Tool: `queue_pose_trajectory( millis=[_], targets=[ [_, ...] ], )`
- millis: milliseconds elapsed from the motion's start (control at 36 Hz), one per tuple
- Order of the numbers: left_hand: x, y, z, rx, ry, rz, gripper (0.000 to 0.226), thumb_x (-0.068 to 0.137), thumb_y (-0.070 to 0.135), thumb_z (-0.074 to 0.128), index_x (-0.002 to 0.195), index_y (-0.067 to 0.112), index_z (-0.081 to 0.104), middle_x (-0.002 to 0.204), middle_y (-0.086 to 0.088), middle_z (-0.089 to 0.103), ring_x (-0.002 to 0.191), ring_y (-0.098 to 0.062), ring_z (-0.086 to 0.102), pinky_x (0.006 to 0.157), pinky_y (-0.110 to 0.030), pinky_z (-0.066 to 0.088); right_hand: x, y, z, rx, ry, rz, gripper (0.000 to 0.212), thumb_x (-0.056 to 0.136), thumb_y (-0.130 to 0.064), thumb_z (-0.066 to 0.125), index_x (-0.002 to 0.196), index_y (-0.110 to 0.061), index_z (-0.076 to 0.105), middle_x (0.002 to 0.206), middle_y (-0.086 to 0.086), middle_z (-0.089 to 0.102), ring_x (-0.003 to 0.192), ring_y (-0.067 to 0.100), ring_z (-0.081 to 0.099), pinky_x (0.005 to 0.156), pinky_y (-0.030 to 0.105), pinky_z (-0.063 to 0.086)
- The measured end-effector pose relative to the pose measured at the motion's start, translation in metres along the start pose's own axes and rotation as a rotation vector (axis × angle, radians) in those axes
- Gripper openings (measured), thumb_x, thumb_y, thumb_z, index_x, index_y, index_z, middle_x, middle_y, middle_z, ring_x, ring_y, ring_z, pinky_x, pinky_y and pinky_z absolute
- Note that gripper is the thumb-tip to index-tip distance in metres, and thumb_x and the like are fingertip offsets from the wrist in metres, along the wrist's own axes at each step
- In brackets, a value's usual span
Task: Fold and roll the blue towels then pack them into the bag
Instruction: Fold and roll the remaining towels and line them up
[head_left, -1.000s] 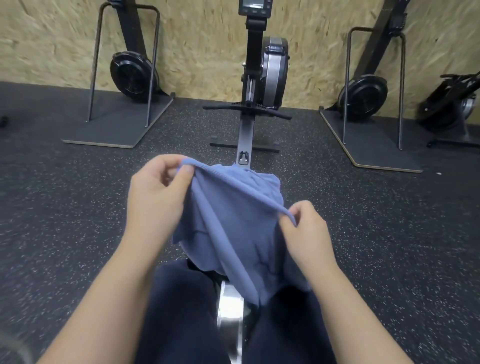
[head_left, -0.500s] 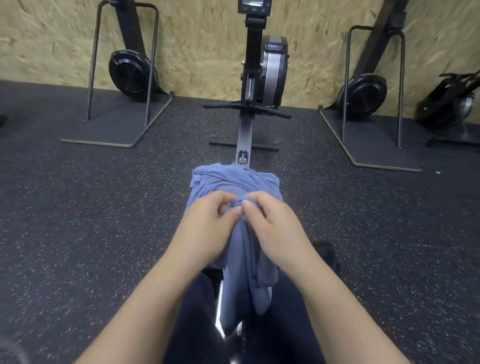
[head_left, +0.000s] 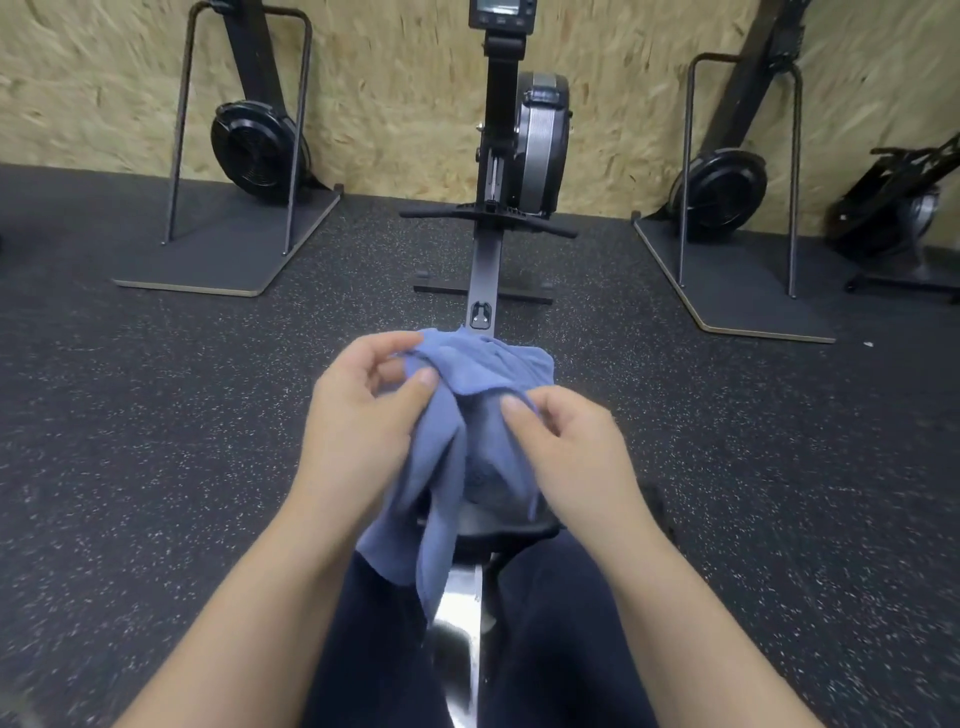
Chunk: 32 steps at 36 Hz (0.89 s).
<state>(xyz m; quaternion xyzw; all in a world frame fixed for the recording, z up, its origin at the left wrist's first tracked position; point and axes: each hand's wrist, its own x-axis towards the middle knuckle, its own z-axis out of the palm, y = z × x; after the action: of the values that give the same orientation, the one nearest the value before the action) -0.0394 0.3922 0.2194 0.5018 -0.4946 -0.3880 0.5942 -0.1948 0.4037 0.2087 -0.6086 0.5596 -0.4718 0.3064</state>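
Both hands, left (head_left: 363, 410) and right (head_left: 566, 447), pinch the blue towel (head_left: 467, 374); seemingly soft, limp, light: grip its hem corners.

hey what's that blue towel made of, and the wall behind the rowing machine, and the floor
Blue towel: soft matte cloth, possibly microfibre; it drapes in limp folds. Wall: looks like bare strand board; pale pressed wood flakes show. Floor: likely rubber gym flooring, dark and matte with light specks.

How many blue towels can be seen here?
1 blue towel, held up over the rowing machine's rail by the left hand and right hand. Its folds may hide others.
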Motion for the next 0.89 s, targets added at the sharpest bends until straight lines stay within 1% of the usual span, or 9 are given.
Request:
queue_pose_trajectory(
  millis=[139, 250, 389, 472, 583, 667, 750, 806, 889],
  targets=[
    [-0.014, 0.007, 0.018, -0.214, -0.180, -0.030, 0.034, 0.092, -0.014, 0.045, 0.102, 0.014, 0.062, 0.093, 0.001, 0.073, 0.086, -0.004, 0.069, 0.066, -0.014, 0.051, -0.001, -0.012, 0.014, 0.240, -0.028, -0.008, 0.018, 0.094, -0.012, 0.058, 0.078, -0.016, 0.066, 0.063, -0.016, 0.065, 0.060, -0.006, 0.055, 0.060, 0.012, 0.042],
    [-0.015, 0.002, 0.016, -0.077, -0.300, 0.088, 0.049, 0.085, -0.026, 0.041, 0.092, 0.017, 0.065, 0.106, 0.011, 0.068, 0.108, 0.002, 0.062, 0.084, -0.010, 0.047, 0.004, -0.010, 0.013, 0.490, -0.070, 0.098, 0.028, 0.090, 0.007, 0.054, 0.092, -0.016, 0.070, 0.083, -0.002, 0.075, 0.080, 0.007, 0.068, 0.072, 0.020, 0.054],
    [-0.016, -0.013, 0.014, 0.105, -0.369, 0.218, 0.053, 0.080, -0.019, 0.047, 0.090, 0.029, 0.065, 0.129, 0.018, 0.049, 0.125, 0.010, 0.046, 0.094, -0.008, 0.041, 0.000, -0.011, 0.012, 0.397, -0.137, 0.061, 0.057, 0.077, 0.022, 0.042, 0.085, -0.029, 0.066, 0.078, -0.024, 0.070, 0.082, -0.010, 0.063, 0.071, 0.007, 0.045],
    [-0.013, -0.017, 0.012, 0.277, -0.297, 0.365, 0.033, 0.077, 0.006, 0.055, 0.088, 0.037, 0.061, 0.123, 0.026, 0.051, 0.119, 0.014, 0.047, 0.096, -0.010, 0.041, -0.002, -0.011, 0.012, 0.367, -0.144, 0.070, 0.059, 0.078, 0.017, 0.047, 0.092, -0.038, 0.062, 0.083, -0.035, 0.065, 0.081, -0.021, 0.056, 0.072, 0.004, 0.042],
    [-0.011, -0.015, 0.011, 0.372, -0.164, 0.447, 0.021, 0.077, 0.015, 0.058, 0.084, 0.034, 0.060, 0.095, 0.027, 0.056, 0.098, 0.010, 0.053, 0.077, -0.004, 0.043, -0.002, -0.010, 0.012, 0.363, -0.116, 0.099, 0.044, 0.082, 0.007, 0.058, 0.114, -0.022, 0.066, 0.114, -0.010, 0.068, 0.107, -0.003, 0.060, 0.095, 0.018, 0.046],
    [-0.012, -0.014, 0.010, 0.415, -0.127, 0.499, 0.007, 0.080, 0.026, 0.055, 0.084, 0.032, 0.056, 0.098, 0.023, 0.045, 0.089, 0.003, 0.051, 0.068, -0.007, 0.043, -0.002, -0.008, 0.012, 0.424, -0.085, 0.131, 0.029, 0.084, 0.004, 0.064, 0.095, -0.022, 0.069, 0.097, -0.001, 0.074, 0.093, 0.008, 0.068, 0.086, 0.024, 0.052],
    [-0.014, -0.015, 0.010, 0.470, -0.107, 0.486, 0.001, 0.080, 0.026, 0.055, 0.081, 0.025, 0.056, 0.089, 0.018, 0.052, 0.069, -0.002, 0.050, 0.064, -0.011, 0.037, -0.001, -0.009, 0.010, 0.431, -0.057, 0.097, 0.023, 0.084, 0.002, 0.066, 0.083, -0.022, 0.067, 0.074, -0.011, 0.072, 0.072, -0.002, 0.066, 0.066, 0.011, 0.048],
    [-0.017, -0.013, 0.012, 0.448, -0.133, 0.400, 0.017, 0.083, 0.013, 0.060, 0.079, 0.029, 0.055, 0.077, 0.019, 0.057, 0.060, -0.001, 0.049, 0.060, -0.012, 0.036, -0.002, -0.009, 0.009, 0.386, -0.026, 0.058, 0.023, 0.084, 0.001, 0.068, 0.081, -0.022, 0.067, 0.066, -0.019, 0.069, 0.065, -0.008, 0.063, 0.061, 0.006, 0.044],
    [-0.018, -0.010, 0.012, 0.474, -0.192, 0.466, 0.033, 0.081, 0.010, 0.056, 0.081, 0.042, 0.051, 0.083, 0.024, 0.059, 0.067, 0.006, 0.051, 0.065, -0.005, 0.036, -0.004, -0.011, 0.008, 0.380, 0.023, 0.031, 0.020, 0.083, 0.001, 0.068, 0.083, -0.019, 0.069, 0.064, -0.021, 0.068, 0.063, -0.010, 0.062, 0.060, 0.005, 0.043]
  ],
)
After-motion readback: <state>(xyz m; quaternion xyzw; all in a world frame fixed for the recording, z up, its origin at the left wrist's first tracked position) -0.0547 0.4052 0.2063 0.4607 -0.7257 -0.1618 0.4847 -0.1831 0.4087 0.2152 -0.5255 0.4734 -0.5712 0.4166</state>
